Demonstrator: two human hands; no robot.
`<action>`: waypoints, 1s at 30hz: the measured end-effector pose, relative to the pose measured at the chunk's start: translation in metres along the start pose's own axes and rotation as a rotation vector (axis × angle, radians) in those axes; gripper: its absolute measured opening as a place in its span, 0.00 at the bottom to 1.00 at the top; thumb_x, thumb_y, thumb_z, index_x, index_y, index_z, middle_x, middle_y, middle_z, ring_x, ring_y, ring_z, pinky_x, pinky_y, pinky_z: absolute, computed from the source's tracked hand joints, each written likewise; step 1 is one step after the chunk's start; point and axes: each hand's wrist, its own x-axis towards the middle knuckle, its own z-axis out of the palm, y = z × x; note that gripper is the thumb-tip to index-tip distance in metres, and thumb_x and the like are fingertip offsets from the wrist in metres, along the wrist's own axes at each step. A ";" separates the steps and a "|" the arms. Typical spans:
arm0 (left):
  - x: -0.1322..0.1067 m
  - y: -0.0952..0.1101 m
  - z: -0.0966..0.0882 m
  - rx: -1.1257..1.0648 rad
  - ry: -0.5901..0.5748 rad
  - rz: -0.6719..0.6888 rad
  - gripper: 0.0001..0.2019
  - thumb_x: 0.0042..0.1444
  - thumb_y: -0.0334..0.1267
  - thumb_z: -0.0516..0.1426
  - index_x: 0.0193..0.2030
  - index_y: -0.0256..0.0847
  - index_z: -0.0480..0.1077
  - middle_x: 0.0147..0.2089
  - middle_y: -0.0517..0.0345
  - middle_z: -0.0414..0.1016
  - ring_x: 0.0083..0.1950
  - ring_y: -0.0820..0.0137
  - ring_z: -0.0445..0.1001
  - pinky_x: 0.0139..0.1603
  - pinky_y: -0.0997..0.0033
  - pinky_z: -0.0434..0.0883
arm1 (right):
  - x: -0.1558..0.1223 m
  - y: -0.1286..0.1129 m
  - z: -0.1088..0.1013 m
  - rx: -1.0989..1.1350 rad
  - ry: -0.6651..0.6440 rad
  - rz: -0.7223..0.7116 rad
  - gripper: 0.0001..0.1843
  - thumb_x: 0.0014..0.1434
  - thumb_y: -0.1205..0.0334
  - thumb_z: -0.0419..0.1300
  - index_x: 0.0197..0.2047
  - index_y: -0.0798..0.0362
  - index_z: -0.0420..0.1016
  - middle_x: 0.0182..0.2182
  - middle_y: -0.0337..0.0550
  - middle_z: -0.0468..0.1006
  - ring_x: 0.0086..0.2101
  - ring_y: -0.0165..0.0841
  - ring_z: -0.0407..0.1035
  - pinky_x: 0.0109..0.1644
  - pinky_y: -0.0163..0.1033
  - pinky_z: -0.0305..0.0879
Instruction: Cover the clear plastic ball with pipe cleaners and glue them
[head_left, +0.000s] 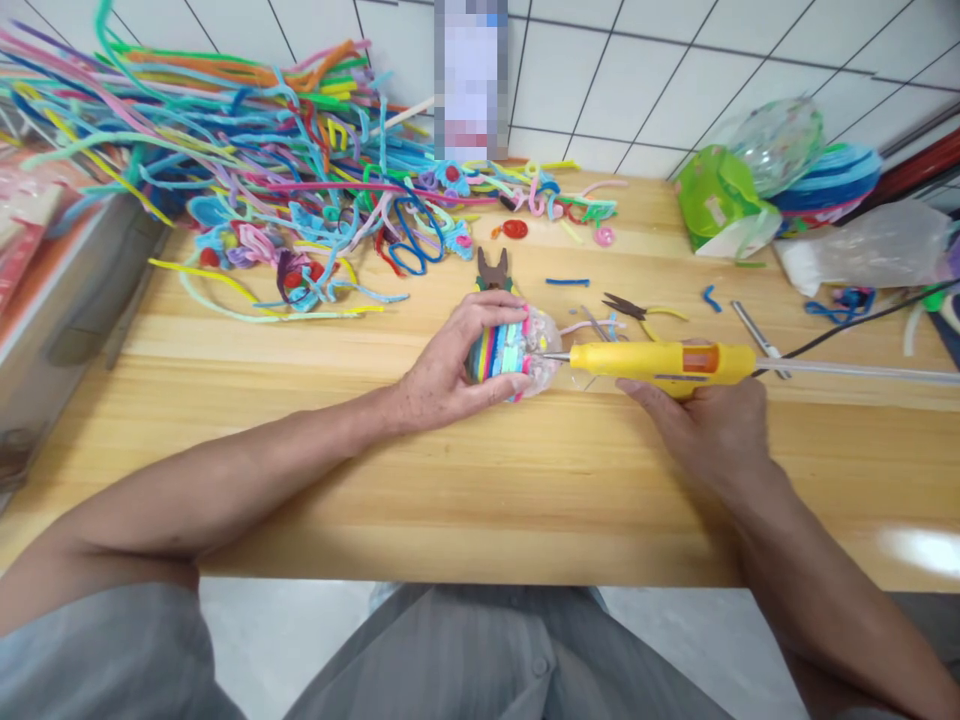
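Observation:
My left hand is wrapped round a small piece striped in many colours, with a clear, rounded part at its right end. What the piece is exactly, I cannot make out. In my right hand is a yellow hot glue gun, a long clear glue stick running out of its back. The gun's metal nozzle points left and meets or nearly meets the clear end of the striped piece. Just beyond my left fingers lie pliers with dark jaws, their handles partly hidden.
A big heap of coloured pipe cleaners spreads over the back left. Small yellow-handled pliers and a slim metal tool lie right of centre. A green packet and a plastic bag stand at the back right. A black cord trails rightward.

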 end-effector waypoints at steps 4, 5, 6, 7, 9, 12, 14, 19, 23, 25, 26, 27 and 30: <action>0.000 0.001 0.000 -0.001 0.000 -0.005 0.30 0.68 0.48 0.68 0.71 0.46 0.65 0.69 0.40 0.73 0.72 0.52 0.73 0.72 0.45 0.74 | -0.001 0.001 0.000 0.002 -0.007 -0.011 0.21 0.67 0.38 0.67 0.32 0.45 0.82 0.35 0.49 0.88 0.35 0.51 0.82 0.35 0.51 0.73; 0.000 0.001 0.000 0.000 -0.001 -0.006 0.30 0.68 0.48 0.68 0.71 0.46 0.65 0.69 0.40 0.73 0.72 0.52 0.73 0.72 0.45 0.74 | -0.001 0.001 0.001 0.004 -0.002 -0.015 0.21 0.67 0.38 0.67 0.32 0.45 0.82 0.36 0.49 0.89 0.35 0.51 0.83 0.36 0.51 0.74; 0.000 0.001 0.000 0.000 -0.001 -0.006 0.30 0.68 0.48 0.68 0.71 0.46 0.66 0.68 0.40 0.73 0.72 0.52 0.73 0.72 0.45 0.74 | -0.001 0.000 0.002 0.006 0.002 -0.019 0.21 0.67 0.38 0.66 0.33 0.45 0.82 0.36 0.49 0.89 0.36 0.51 0.83 0.36 0.51 0.74; 0.000 0.000 0.001 0.000 -0.001 -0.003 0.30 0.68 0.48 0.68 0.71 0.46 0.66 0.68 0.40 0.73 0.72 0.52 0.74 0.72 0.45 0.74 | -0.001 0.000 0.003 0.008 0.009 -0.023 0.20 0.68 0.38 0.66 0.34 0.45 0.82 0.37 0.49 0.89 0.36 0.51 0.83 0.37 0.51 0.75; 0.000 0.000 0.001 0.000 -0.001 0.001 0.30 0.67 0.48 0.69 0.72 0.46 0.65 0.68 0.40 0.73 0.72 0.52 0.74 0.72 0.45 0.74 | -0.002 -0.001 0.005 0.002 0.030 -0.032 0.19 0.68 0.39 0.65 0.35 0.45 0.83 0.38 0.49 0.89 0.37 0.51 0.84 0.39 0.52 0.76; 0.000 0.000 0.002 -0.009 0.007 -0.004 0.30 0.67 0.48 0.69 0.72 0.47 0.66 0.69 0.41 0.73 0.72 0.52 0.74 0.72 0.44 0.73 | -0.005 -0.002 0.010 -0.024 0.080 -0.046 0.18 0.68 0.41 0.65 0.38 0.46 0.83 0.37 0.50 0.89 0.38 0.51 0.84 0.40 0.52 0.77; 0.000 0.000 0.003 -0.017 0.015 -0.010 0.30 0.67 0.48 0.69 0.71 0.47 0.66 0.69 0.41 0.73 0.72 0.52 0.73 0.72 0.45 0.73 | -0.006 -0.004 0.011 -0.031 0.098 -0.047 0.17 0.69 0.42 0.65 0.39 0.46 0.83 0.37 0.49 0.89 0.38 0.50 0.84 0.40 0.51 0.78; 0.000 0.000 0.002 -0.011 0.011 -0.014 0.30 0.67 0.49 0.68 0.71 0.46 0.67 0.68 0.41 0.74 0.72 0.52 0.74 0.72 0.45 0.73 | -0.005 -0.008 0.005 0.027 0.034 -0.041 0.16 0.70 0.43 0.63 0.46 0.46 0.82 0.42 0.50 0.90 0.38 0.49 0.84 0.39 0.50 0.78; 0.000 -0.002 0.001 -0.021 0.023 -0.012 0.30 0.67 0.50 0.69 0.71 0.47 0.67 0.68 0.41 0.74 0.72 0.52 0.74 0.72 0.45 0.73 | -0.006 -0.002 -0.001 0.092 -0.060 -0.061 0.16 0.71 0.45 0.61 0.46 0.48 0.82 0.40 0.49 0.89 0.36 0.46 0.83 0.37 0.48 0.76; 0.000 -0.003 0.000 -0.018 0.020 -0.018 0.31 0.67 0.51 0.69 0.71 0.48 0.66 0.68 0.41 0.74 0.72 0.51 0.74 0.72 0.44 0.73 | -0.006 0.002 -0.003 0.093 -0.080 -0.048 0.18 0.71 0.43 0.62 0.38 0.47 0.81 0.35 0.47 0.88 0.35 0.46 0.82 0.35 0.47 0.74; 0.000 -0.003 0.000 -0.013 0.015 -0.023 0.31 0.67 0.51 0.69 0.71 0.48 0.66 0.68 0.40 0.74 0.72 0.52 0.74 0.72 0.44 0.73 | -0.007 0.004 -0.003 0.093 -0.091 -0.041 0.20 0.71 0.42 0.61 0.35 0.47 0.80 0.33 0.47 0.87 0.35 0.46 0.82 0.35 0.46 0.73; -0.001 -0.004 0.000 -0.007 0.011 -0.028 0.31 0.67 0.51 0.69 0.71 0.47 0.66 0.69 0.40 0.74 0.72 0.52 0.74 0.72 0.44 0.73 | -0.007 0.005 -0.003 0.094 -0.101 -0.038 0.21 0.71 0.41 0.61 0.32 0.46 0.79 0.32 0.46 0.87 0.35 0.46 0.82 0.35 0.46 0.73; -0.002 -0.003 -0.001 -0.006 0.016 -0.043 0.31 0.67 0.51 0.69 0.71 0.47 0.66 0.69 0.40 0.73 0.73 0.51 0.73 0.73 0.43 0.73 | -0.006 0.005 -0.004 0.098 -0.111 -0.047 0.21 0.71 0.41 0.61 0.31 0.45 0.78 0.34 0.47 0.87 0.36 0.47 0.82 0.39 0.48 0.75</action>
